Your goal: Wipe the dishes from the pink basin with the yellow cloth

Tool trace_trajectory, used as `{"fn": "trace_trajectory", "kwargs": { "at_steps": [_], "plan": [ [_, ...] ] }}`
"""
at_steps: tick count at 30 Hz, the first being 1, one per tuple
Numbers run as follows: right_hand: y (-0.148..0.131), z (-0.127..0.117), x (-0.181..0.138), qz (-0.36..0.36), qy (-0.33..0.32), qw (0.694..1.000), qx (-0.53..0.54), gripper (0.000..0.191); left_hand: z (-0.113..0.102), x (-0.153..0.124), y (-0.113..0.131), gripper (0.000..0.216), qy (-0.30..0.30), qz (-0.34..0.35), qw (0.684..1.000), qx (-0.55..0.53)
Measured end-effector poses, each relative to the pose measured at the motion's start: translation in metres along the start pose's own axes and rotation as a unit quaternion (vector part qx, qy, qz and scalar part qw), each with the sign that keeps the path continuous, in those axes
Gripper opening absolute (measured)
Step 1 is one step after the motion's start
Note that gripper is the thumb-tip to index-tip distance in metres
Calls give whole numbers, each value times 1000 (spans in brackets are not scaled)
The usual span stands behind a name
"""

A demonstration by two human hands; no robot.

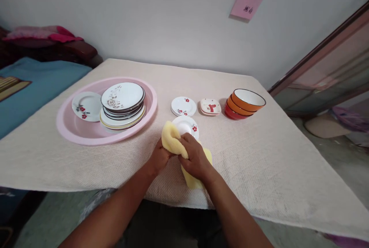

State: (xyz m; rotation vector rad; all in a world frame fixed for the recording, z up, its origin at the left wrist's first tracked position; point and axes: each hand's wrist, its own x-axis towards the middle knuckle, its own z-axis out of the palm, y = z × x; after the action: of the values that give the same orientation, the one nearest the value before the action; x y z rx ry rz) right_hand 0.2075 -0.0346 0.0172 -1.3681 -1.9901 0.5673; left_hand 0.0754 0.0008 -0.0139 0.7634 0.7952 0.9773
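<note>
Both hands meet near the table's front edge around a fluffy yellow cloth [172,140]. My left hand [160,157] is closed on the cloth's left side, with its fingertips hidden under the folds. My right hand [194,156] grips the bunched cloth, and a loose end hangs below it. Just beyond the fingers is a small white plate [184,124] with a red flower; its near part is covered by the cloth and right hand, so I cannot tell whether it is held or lies on the table. A short stack of matching small plates [183,106] sits right behind it.
At left, a pink basin [67,134] holds a tall stack of plates [122,96] and one flowered plate [86,106] leaning beside it. Square dishes [210,106] and nested orange and red bowls [243,104] stand to the right on the cream tablecloth [259,163]. A wall borders the back.
</note>
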Motion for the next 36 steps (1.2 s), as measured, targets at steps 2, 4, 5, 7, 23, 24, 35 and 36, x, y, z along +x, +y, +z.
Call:
{"fn": "trace_trajectory", "kwargs": {
  "at_steps": [2, 4, 5, 7, 23, 24, 35, 36],
  "plan": [
    [1, 1, -2, 6, 3, 1000, -8, 30, 1, -1, 3, 33, -18, -3, 1000, -13],
    [2, 1, -4, 8, 8, 1000, -15, 31, 4, -2, 5, 33, -27, -4, 999, -21],
    [2, 1, -5, 8, 10, 1000, -18, 32, 4, -3, 5, 34, -28, -5, 999, -26],
    [4, 2, -6, 7, 9, 1000, -26, 34, 5, -4, 6, 37, -27, -6, 999, -38],
    [11, 12, -8, 23, 40, 996, -78, 32, 0, 2, 12, 46, 15, 15, 1000, 8],
    [14, 13, -9, 27, 47, 994, -92, 36, -1, 2, 14, 47, 20, 17, 1000, 6],
    [19, 14, -7, 39, 38, 994, -90, 41, -14, 6, 29, 40, 86, 13, 994, 63],
    [21, 14, -7, 54, 53, 993, -86, 40, -14, 6, 28, 39, 85, 14, 994, 69]
  ]
}}
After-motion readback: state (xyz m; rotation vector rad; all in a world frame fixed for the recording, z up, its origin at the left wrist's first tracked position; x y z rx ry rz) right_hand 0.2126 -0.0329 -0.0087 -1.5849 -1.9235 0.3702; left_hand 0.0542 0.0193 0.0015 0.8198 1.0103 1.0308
